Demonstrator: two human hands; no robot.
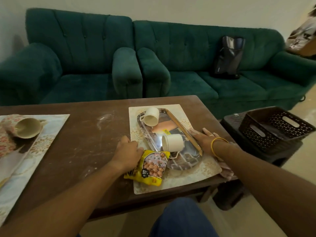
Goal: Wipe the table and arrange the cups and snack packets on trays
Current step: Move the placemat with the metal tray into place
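Note:
A shiny steel tray (181,158) lies on a cream placemat (188,177) on the brown table (82,151). Two white cups lie on their sides on the tray, one at the far end (151,117) and one in the middle (173,142). Between them is an orange snack packet (164,128). A yellow peanut packet (150,166) rests on the mat against the tray's near left rim. My left hand (128,151) is curled over the mat's left edge, beside the yellow packet. My right hand (206,139) lies flat with fingers spread at the tray's right side.
A patterned cloth (226,173) pokes out under the mat's right edge. At far left, a second placemat (34,151) carries a tipped cup (28,128) and a floral cloth (6,134). White dusty smears (104,118) mark the table. A dark basket (273,129) sits on a stool to the right, with green sofas (188,65) behind.

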